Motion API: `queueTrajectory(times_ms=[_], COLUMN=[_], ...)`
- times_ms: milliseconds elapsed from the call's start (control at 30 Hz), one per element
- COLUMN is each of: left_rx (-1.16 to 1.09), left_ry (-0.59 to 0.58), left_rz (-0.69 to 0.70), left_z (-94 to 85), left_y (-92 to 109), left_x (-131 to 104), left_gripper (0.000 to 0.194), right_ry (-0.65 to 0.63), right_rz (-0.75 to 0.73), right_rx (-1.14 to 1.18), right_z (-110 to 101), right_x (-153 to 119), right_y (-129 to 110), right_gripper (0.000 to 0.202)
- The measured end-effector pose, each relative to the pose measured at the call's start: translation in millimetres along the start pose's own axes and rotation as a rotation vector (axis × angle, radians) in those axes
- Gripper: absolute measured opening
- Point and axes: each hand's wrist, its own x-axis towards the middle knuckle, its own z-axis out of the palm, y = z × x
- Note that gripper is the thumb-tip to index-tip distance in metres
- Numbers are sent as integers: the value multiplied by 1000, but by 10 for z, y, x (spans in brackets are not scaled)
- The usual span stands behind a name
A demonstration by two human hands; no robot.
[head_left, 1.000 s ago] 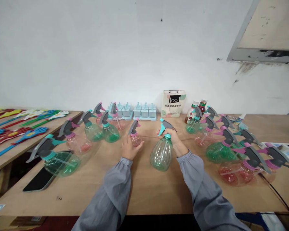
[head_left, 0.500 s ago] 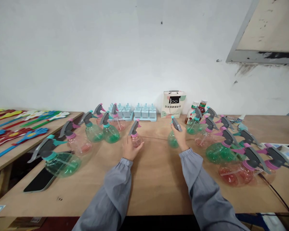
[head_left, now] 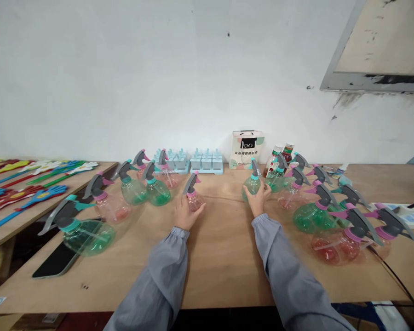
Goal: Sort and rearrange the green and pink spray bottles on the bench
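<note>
My left hand [head_left: 186,212] is wrapped round the body of a small pink spray bottle [head_left: 195,201], which stands upright on the wooden table [head_left: 224,257]. Its grey and pink spray head shows above my fingers. Further right, my right hand [head_left: 257,198] holds a green spray bottle [head_left: 250,185] by its body, fingers and thumb around the lower part. That bottle is upright too, its teal and grey head free of the hand. More pink and green spray bottles stand in groups on the left [head_left: 158,191] and on the right [head_left: 308,216].
Light blue ice-pop moulds [head_left: 207,162], a paper bag [head_left: 246,151] and two sauce bottles [head_left: 273,161] line the wall. A phone [head_left: 55,261] lies front left, near a large green bottle. Colourful hand-shaped toys [head_left: 43,195] cover the left table. A cable [head_left: 396,276] runs at right.
My right hand has moved from the green bottle's spray head down to its body, and the bottle now stands more upright. My left hand keeps its hold on the pink bottle. The view has shifted slightly.
</note>
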Motion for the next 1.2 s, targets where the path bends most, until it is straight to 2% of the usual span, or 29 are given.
queueTrajectory(times_ms=[200,467,633,800,867,933,967,1033,1100,1200], left_rx=[6,-15,-1,8,17,21,21,23,47,119], left_ry=[-21,10,22,25,-4,-46,-70,-120,-153,-178], left_rz=[-28,5,31,43,35,22,17,11,5,16], left_z=[11,15,33,36,36,42,47,60,70,73], left_y=[-15,-28,-48,-47,-36,-6,21,110,236,437], left_x=[-6,-12,-32,-49,-59,-78,-93,-138,-200,-297], left_gripper=[63,62,65,61,60,59,58,60,64,72], right_ry=[35,120,153,206,275,294,255,73,-198,-593], right_rz=[162,254,244,244,197,100,35,-92,-181,-270], right_rx=[-54,-54,-22,29,97,203,266,392,509,645], right_z=[73,255,344,379,350,295,259,179,91,-43], right_x=[153,303,353,381,322,200,121,-53,-222,-417], right_y=[65,113,133,129,78,-38,-126,-364,-654,-1054], right_gripper=[87,86,85,93,93,84,76,63,57,64])
